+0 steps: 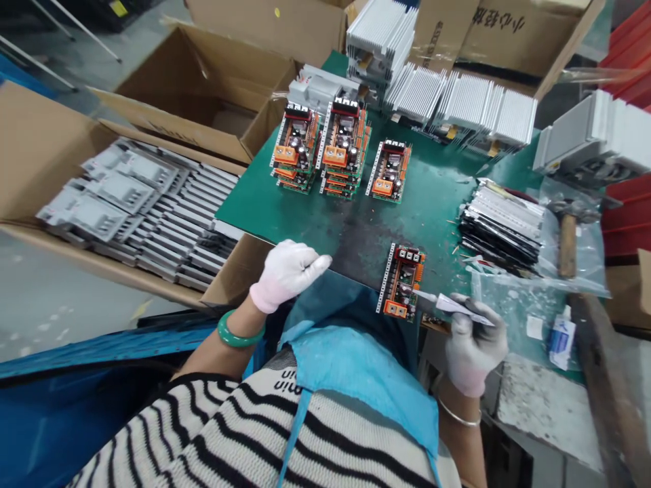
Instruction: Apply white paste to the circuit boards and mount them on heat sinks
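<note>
Orange terminal block [395, 310] and dark components crowd a circuit board [405, 276] lying face up at the green tabletop's [254, 200] front edge, a pale perforated strip [385, 279] along its left side. The gloved right hand [475, 346] grips a white tube [460, 308], nozzle [426, 295] over the board; the half-curled left hand's [289, 272] contents cannot be told. Stacked boards [338, 142] sit behind, finned heatsinks [416, 91] beyond.

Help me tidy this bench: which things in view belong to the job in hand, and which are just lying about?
In the job:
- white tube, held in the right hand
- circuit board, at the tube's nozzle
- stacked boards, probably, being alike

Apparently just lying about:
- hammer
- white slip
</note>
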The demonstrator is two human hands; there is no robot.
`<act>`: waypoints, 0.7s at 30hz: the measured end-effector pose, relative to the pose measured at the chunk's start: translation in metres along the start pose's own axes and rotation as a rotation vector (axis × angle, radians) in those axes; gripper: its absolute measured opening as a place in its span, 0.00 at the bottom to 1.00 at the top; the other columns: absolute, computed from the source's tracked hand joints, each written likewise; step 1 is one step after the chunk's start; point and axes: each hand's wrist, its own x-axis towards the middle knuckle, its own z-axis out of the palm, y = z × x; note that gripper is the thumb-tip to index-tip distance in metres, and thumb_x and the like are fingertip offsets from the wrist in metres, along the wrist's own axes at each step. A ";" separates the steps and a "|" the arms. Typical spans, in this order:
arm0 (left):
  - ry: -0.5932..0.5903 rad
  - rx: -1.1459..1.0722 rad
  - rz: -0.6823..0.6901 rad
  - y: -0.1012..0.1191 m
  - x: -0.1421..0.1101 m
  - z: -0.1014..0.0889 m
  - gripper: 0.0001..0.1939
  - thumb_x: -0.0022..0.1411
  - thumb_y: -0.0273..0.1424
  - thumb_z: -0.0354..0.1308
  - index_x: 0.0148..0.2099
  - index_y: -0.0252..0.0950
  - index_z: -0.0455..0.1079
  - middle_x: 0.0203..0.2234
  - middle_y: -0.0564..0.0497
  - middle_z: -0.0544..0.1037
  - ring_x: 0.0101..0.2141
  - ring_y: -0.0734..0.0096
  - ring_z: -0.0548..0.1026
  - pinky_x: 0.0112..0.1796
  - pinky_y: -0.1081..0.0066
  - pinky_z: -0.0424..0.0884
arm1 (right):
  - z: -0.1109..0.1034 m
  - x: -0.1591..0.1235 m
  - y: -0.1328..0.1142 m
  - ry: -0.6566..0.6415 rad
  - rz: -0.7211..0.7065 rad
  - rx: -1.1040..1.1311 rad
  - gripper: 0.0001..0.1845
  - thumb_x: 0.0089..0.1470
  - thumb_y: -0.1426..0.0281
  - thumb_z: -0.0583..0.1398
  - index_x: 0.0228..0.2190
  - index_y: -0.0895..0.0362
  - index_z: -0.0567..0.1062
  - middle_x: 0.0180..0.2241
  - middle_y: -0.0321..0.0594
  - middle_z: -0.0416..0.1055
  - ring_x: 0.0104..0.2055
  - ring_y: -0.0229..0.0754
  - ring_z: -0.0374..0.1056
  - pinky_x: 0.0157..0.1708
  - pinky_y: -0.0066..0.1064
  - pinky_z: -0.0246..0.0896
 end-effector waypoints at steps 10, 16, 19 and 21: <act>-0.255 0.475 -0.195 -0.009 -0.019 -0.049 0.28 0.65 0.55 0.46 0.36 0.37 0.75 0.29 0.44 0.78 0.34 0.51 0.76 0.34 0.60 0.61 | 0.012 0.011 -0.010 0.126 0.095 0.048 0.12 0.52 0.64 0.67 0.37 0.55 0.74 0.35 0.38 0.77 0.33 0.40 0.74 0.32 0.32 0.69; -0.082 0.486 -0.280 -0.003 0.002 -0.040 0.27 0.70 0.45 0.41 0.31 0.35 0.75 0.24 0.42 0.77 0.32 0.50 0.75 0.40 0.52 0.63 | 0.023 0.025 -0.012 0.107 0.146 0.070 0.13 0.53 0.62 0.65 0.39 0.55 0.74 0.34 0.37 0.76 0.27 0.36 0.71 0.26 0.28 0.65; 0.094 0.419 -0.246 -0.010 0.004 -0.034 0.24 0.64 0.48 0.52 0.49 0.35 0.73 0.41 0.39 0.79 0.41 0.45 0.75 0.51 0.44 0.58 | 0.025 0.029 -0.007 0.124 0.158 0.078 0.14 0.52 0.63 0.66 0.39 0.56 0.73 0.35 0.36 0.75 0.28 0.35 0.70 0.27 0.28 0.64; 0.211 0.336 -0.210 -0.014 0.005 -0.030 0.26 0.62 0.50 0.54 0.53 0.37 0.71 0.50 0.39 0.76 0.48 0.44 0.73 0.57 0.41 0.52 | 0.025 0.031 -0.004 0.140 0.169 0.105 0.14 0.51 0.63 0.66 0.38 0.56 0.73 0.35 0.36 0.75 0.30 0.35 0.70 0.29 0.28 0.65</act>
